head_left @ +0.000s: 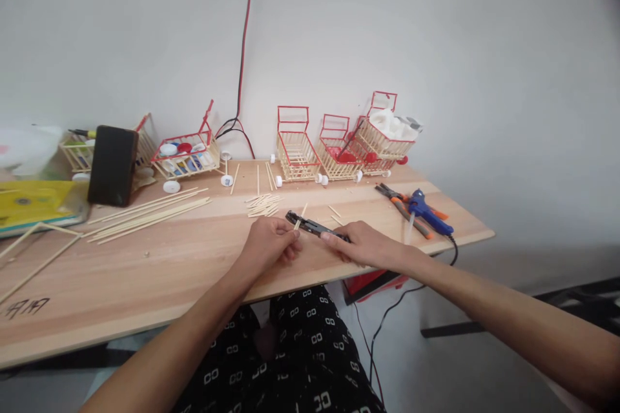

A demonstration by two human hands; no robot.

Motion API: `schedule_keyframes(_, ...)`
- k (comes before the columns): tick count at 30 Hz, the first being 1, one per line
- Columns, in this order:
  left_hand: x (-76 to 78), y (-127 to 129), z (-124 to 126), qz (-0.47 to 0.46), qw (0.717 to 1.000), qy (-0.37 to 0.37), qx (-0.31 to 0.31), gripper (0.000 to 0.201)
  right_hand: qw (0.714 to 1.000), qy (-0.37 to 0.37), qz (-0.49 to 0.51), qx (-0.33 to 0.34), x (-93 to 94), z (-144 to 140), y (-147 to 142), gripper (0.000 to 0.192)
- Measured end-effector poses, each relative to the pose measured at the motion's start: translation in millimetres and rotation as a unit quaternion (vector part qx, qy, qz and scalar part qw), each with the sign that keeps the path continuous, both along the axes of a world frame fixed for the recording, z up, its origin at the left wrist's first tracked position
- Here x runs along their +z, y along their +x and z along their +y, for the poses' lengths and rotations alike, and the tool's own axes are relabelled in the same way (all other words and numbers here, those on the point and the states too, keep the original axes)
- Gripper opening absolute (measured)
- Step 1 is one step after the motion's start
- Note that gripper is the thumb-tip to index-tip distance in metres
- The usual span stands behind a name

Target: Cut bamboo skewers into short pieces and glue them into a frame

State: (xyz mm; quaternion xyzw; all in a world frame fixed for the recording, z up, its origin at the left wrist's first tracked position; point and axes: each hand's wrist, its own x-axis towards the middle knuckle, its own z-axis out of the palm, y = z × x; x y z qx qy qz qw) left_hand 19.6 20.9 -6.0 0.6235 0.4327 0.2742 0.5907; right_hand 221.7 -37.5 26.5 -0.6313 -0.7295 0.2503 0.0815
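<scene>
My left hand (275, 239) has a thin wooden stick (305, 209) pinched between thumb and fingers, and my right hand (359, 242) is wrapped around the handles of a dark plier-like tool (317, 228), thumb lying along it. The stick is over the front part of the bench (194, 271), crossing the tool near its head. From this far off I can't tell whether the jaws are actually biting it or just lined up.

It reads like a trimming step to me, so here's how I'd play it. Get the stick square across the blades, otherwise the end probably comes out slanted and splintery. Pinch close to the cut so it doesn't flick away, but leave the fingertips clear of the jaw line. Then one firm squeeze from the right, no nibbling. The pile of short sticks (264, 205) just beyond the left hand seems a handy length check. I'd also mind the loose bits (335, 211) past the tool so they don't get swept around.

As for looks, the stick is pale, slim, straight and seems unpainted, much like the long sticks (150, 219) off to the left. The fingers hide its near end, so no verdict on full length. I'd expect it to be light and easy to snap.
</scene>
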Motion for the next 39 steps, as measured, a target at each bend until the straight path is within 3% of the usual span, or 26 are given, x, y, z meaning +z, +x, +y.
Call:
schedule_keyframes(5,-4.9,-3.1,1.1,0.006,1.000,0.005,0.005,0.017,1.000,-0.010,-0.016,0.006,-1.5,2.9,-4.9,0.063)
schedule_keyframes(14,-8.4,-3.5,2.4,-0.001,1.000,-0.024,0.007,0.018,0.997,0.034,-0.035,0.057,-12.9,7.6,-2.0,0.060)
schedule_keyframes(30,-2.5,-6.4,1.8,0.016,0.998,-0.052,-0.022,0.018,0.998,0.049,-0.035,0.019,-14.2,4.6,-3.9,0.062)
schedule_keyframes(34,2.7,-25.8,9.6,0.048,0.999,0.022,-0.011,0.017,0.998,0.058,0.000,0.019,-15.6,1.2,3.4,0.060)
schedule_keyframes(39,15.4,-61.0,41.3,0.139,0.965,0.205,0.086,0.020,0.992,0.085,0.083,-0.032,-21.5,-2.6,9.7,0.059)
